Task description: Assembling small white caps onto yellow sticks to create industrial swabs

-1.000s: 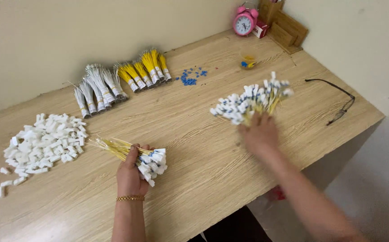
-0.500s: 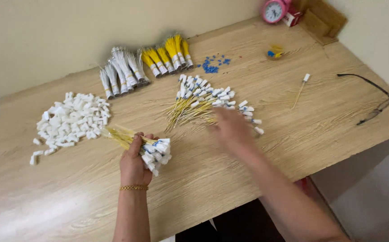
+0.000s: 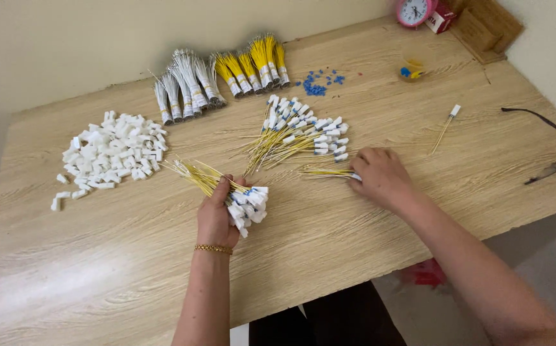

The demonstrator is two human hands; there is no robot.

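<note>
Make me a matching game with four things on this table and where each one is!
Things:
1. pile of white caps
2. pink clock
3. glasses
4. bundle of yellow wires

Places:
A. far right edge of the table
B. gripped in the left hand
C. left side of the table
D. back edge, far right

Pairs: 1-C, 2-D, 3-A, 4-B

One pink alarm clock [image 3: 415, 11], one pair of glasses [image 3: 550, 146], one heap of white connectors [image 3: 108, 154], roughly nine tied wire bundles [image 3: 220, 75], one loose single wire [image 3: 446, 128], two hands [image 3: 217, 218].
</note>
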